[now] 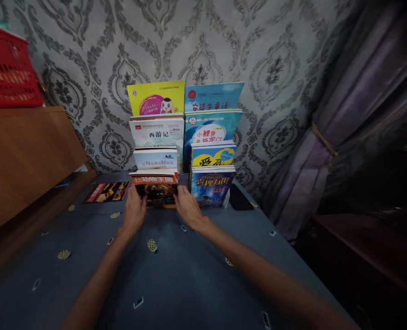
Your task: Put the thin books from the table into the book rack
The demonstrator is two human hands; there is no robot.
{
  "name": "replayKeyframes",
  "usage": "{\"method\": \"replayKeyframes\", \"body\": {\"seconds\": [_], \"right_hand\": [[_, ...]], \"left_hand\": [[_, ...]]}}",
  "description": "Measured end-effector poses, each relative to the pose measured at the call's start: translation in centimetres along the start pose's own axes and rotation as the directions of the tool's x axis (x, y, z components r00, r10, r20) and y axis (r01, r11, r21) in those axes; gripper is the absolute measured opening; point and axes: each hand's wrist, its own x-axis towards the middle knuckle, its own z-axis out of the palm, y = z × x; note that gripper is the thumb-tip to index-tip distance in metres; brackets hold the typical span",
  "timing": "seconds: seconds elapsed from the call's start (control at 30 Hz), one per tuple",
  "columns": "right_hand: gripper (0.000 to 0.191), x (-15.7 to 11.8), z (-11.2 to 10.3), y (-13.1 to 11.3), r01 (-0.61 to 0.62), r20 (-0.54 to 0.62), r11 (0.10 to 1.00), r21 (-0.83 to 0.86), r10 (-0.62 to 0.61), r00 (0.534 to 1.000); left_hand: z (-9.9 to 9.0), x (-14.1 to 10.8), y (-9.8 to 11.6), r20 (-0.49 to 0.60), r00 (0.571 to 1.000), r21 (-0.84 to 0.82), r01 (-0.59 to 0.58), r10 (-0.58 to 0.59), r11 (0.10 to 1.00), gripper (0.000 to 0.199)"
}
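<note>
We see a dark-covered animal book [158, 191] standing nearly upright at the front of the left-hand column of books, an orange band with white Chinese characters across its top and shadowy animal pictures (a big cat's face, we think) below. Page edges show pale along its upper side. Our left hand [135, 208] and right hand [187, 206] grip it by its two side edges, thumbs toward the front. Just behind it rise a pale blue-white book [155, 156], a whitish book [155, 128] and a yellow-green book [148, 94]. Beside these, the right-hand column begins with a deep blue book [212, 188], then steps back through yellow-and-blue, teal and blue covers. A dark, red-edged booklet [107, 191] lies flat to the left on the blue-grey patterned cloth [176, 275]. Farther out, we have a red basket [11, 68] on a wooden cabinet [31, 160], damask wallpaper [203, 46] and a tied purple curtain [309, 160].
</note>
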Motion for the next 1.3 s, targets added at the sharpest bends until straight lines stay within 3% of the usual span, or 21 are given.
{"method": "replayKeyframes", "body": {"seconds": [0.4, 0.73, 0.97, 1.3], "right_hand": [[0.017, -1.0, 1.0, 0.2, -0.034, -0.021, 0.999, -0.003, 0.034, 0.999], [0.053, -2.2, 1.8, -0.2, -0.018, -0.105, 1.000, -0.010, 0.017, 0.994], [0.054, -2.0, 2.4, 0.1, -0.038, -0.112, 0.993, 0.109, 0.050, 0.992], [0.056, -1.9, 3.9, 0.3, -0.067, -0.168, 0.988, 0.139, 0.090, 0.982]], "left_hand": [[0.4, 0.1, 0.2, 0.032, 0.999, 0.012, -0.017, 0.016, 1.000, 0.048], [0.1, 0.3, 0.6, 0.046, 0.999, 0.157, 0.019, -0.027, 0.987, 0.043], [0.3, 0.2, 0.4, 0.033, 0.999, 0.194, -0.029, 0.023, 0.981, 0.037], [0.5, 0.4, 0.5, 0.067, 0.998, 0.280, -0.007, -0.012, 0.960, 0.030]]}}
